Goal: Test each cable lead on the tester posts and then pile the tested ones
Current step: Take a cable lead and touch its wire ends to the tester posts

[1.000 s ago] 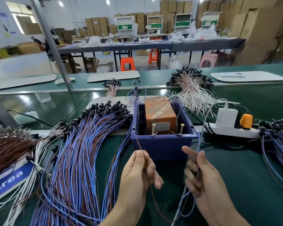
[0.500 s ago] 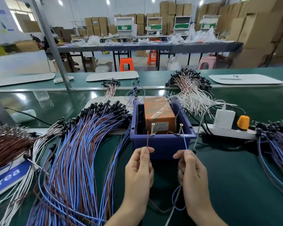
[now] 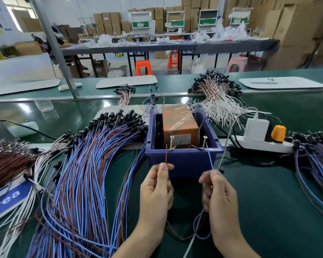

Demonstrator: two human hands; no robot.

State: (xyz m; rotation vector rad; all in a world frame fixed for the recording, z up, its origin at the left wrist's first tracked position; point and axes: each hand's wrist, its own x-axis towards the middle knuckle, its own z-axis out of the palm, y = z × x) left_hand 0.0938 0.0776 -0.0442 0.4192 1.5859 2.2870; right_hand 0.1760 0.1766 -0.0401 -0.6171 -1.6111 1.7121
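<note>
My left hand (image 3: 156, 190) pinches the brown lead (image 3: 166, 153) between thumb and forefinger. Its tip is upright, just beside the left post (image 3: 171, 143) at its 9 o'clock. My right hand (image 3: 218, 194) pinches the blue lead (image 3: 209, 157). Its tip reaches the right post (image 3: 205, 143), contact unclear. Blue bin (image 3: 183, 159) at 12 o'clock from my hands, cable pile (image 3: 86, 164) at 9 o'clock.

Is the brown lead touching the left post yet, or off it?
Apparently off: the brown lead, pinched by the left hand, ends just left of the left post, a thin gap between.
</note>
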